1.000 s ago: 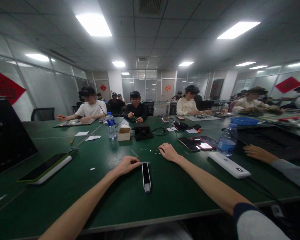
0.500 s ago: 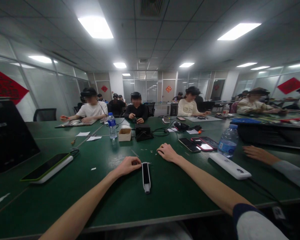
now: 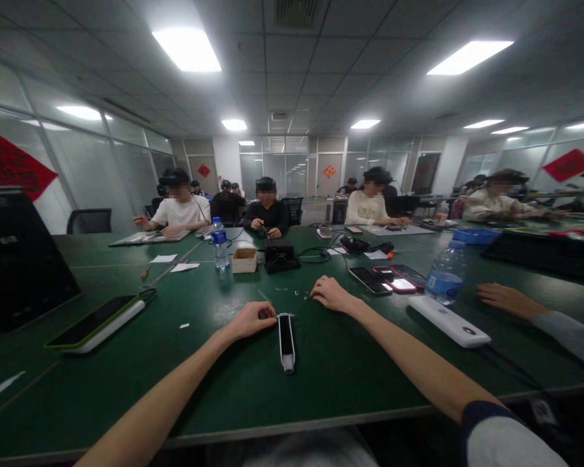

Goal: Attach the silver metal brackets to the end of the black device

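Observation:
A slim white device with a long dark face lies on the green table in front of me, its narrow end toward me. My left hand rests at its far left corner, fingers curled and closed; what they pinch, if anything, is hidden. A thin rod-like piece sticks out at the device's far end. Farther right, my right hand is palm down on the table, fingers bent together and closed. Its fingertips are beside tiny shiny bits, too small to name. I cannot tell whether the fingertips hold one.
A phone on a white power bank lies left. At right are phones, another white power bank, a water bottle and another person's hand. Ahead stand a bottle, a small box and cables.
My right hand has shifted slightly right from the tiny bits. The large dark panel at far right has moved away and rightward, showing more of a blue tray. My left hand stays put.

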Motion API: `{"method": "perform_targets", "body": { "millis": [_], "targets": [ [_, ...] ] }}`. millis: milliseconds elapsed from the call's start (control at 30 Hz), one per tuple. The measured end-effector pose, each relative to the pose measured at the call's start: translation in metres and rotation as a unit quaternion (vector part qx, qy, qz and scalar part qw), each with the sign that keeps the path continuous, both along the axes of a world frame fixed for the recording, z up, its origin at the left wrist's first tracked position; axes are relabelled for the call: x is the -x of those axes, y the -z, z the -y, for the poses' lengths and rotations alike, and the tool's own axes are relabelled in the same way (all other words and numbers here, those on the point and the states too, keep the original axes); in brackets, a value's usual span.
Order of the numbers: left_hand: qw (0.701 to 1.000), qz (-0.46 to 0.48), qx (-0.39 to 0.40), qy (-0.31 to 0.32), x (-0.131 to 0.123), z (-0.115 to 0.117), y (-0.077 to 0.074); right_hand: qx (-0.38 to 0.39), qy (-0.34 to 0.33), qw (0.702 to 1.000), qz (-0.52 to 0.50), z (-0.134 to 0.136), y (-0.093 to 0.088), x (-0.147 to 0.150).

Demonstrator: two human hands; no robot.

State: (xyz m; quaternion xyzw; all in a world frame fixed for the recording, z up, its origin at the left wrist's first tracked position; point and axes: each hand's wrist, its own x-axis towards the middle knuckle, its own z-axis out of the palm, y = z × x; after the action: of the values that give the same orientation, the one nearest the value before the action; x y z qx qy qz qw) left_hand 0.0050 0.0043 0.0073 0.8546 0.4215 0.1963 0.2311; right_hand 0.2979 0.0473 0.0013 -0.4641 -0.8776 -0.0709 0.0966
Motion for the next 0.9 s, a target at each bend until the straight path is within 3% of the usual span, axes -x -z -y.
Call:
{"method": "perform_targets", "body": {
  "millis": [367,900],
  "targets": [
    [1.0,-0.01,-0.002,-0.002,0.0,0.0,0.0,-0.046,0.025,0.997,0.055,0.004,0.001,0.012],
    [1.0,-0.006,0.004,0.008,0.001,-0.002,0.0,-0.06,0.026,0.997,0.029,0.003,0.006,0.013]
  ]
}}
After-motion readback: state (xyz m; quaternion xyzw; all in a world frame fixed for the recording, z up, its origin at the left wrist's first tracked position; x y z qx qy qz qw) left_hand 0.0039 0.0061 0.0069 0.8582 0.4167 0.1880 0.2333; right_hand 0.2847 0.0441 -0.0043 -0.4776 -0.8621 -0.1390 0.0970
